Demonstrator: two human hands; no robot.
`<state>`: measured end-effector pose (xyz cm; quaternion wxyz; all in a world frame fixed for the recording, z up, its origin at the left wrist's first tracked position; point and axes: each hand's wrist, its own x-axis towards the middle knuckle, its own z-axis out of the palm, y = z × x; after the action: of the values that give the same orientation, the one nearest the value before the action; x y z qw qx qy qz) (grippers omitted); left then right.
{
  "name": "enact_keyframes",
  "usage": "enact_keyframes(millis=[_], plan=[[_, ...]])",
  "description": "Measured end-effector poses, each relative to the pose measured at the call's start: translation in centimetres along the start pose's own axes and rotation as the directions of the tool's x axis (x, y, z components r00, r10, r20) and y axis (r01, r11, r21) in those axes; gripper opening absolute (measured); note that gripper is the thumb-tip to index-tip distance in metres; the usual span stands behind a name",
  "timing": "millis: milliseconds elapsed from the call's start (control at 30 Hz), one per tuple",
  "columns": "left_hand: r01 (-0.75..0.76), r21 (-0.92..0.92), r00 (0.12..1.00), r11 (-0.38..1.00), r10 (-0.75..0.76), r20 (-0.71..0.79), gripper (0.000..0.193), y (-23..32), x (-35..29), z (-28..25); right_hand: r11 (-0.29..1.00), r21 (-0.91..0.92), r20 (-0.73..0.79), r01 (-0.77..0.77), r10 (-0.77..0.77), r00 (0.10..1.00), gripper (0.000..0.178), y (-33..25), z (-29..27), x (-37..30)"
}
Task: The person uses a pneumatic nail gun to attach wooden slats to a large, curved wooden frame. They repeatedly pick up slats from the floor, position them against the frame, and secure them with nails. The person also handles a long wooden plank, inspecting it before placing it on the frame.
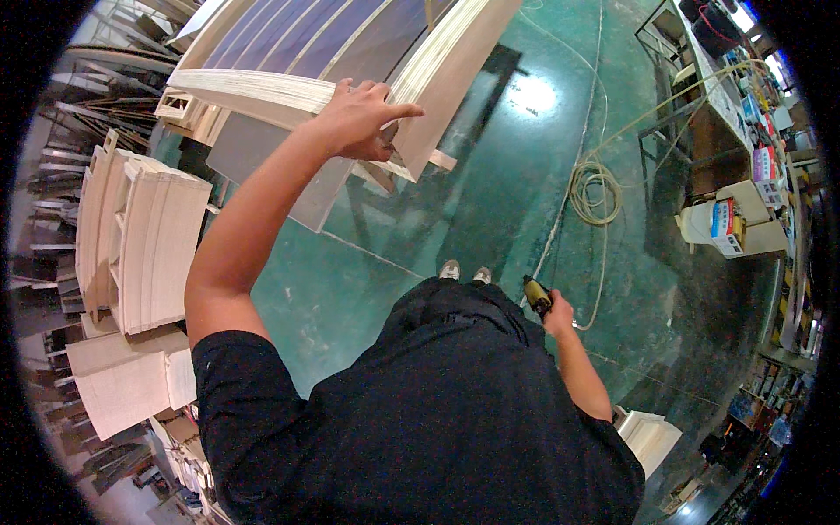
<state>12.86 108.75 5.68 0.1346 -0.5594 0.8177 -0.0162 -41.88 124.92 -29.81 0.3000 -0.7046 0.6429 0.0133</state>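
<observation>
My left hand [359,121] is at the near corner of a large pale wooden frame [254,90], its fingers over the layered edge and its thumb bent down beside the end of the side board [455,66]. Part of the grip is hidden by the hand itself. Dark sheeting [297,39] crossed by pale slats fills the inside of the frame. Low on my right side, my right hand [558,315] is wrapped round the handle of an olive-and-black air nailer [539,297], which points away from me. An air hose [600,289] runs from near this hand.
Coiled hose [595,192] lies on the green floor to the right. Beyond it stand a workbench [713,83] and an open carton [744,219] with boxes. Pale wooden pieces [157,245] are stacked at left, with another wooden piece [647,437] behind my right arm.
</observation>
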Motion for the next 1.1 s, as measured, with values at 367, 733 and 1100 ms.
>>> enact_keyframes(millis=[367,733,1100], plan=[[-0.027,-0.053,0.998,0.998,0.029,0.047,0.077,-0.5,0.2,-0.5,0.999,0.034,0.029,-0.015,0.015,0.999,0.035,-1.2,-0.2,0.7],[0.002,-0.003,1.000,1.000,-0.002,0.015,0.080,0.1,0.3,-0.6,0.998,0.050,0.027,0.037,-0.038,0.999,0.033,-0.4,0.1,2.3],[-0.149,-0.192,0.971,0.970,0.106,-0.214,0.118,-5.0,-1.2,-0.4,1.000,-0.013,0.087,-0.011,0.013,0.996,0.039,-0.8,2.0,2.4]])
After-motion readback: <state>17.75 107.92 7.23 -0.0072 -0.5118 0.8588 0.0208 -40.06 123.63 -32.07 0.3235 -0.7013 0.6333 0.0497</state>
